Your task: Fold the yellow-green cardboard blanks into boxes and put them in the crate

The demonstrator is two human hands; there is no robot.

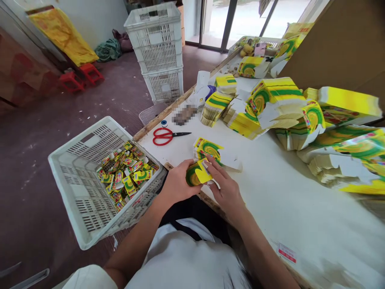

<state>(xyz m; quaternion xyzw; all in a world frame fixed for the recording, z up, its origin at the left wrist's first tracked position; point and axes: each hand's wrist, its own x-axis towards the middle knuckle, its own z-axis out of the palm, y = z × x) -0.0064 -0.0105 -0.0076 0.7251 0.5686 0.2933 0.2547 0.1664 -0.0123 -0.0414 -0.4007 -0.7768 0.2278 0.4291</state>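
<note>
Both my hands hold one small yellow and green carton [197, 173] just above the near edge of the white table [285, 208]. My left hand [177, 184] grips its left side with curled fingers. My right hand [224, 184] presses its right side, fingers on the flaps. A short stack of flat carton blanks [207, 150] lies on the table right behind the hands. Folded cartons [126, 176] fill part of a white plastic crate [81, 180] on the floor at my left.
Red-handled scissors [165, 135] and a small tape roll [164, 123] lie at the table's left edge. Large piles of flat blanks [270, 108] cover the far and right table. Stacked white crates [158, 44] stand beyond, red stools [80, 76] at far left.
</note>
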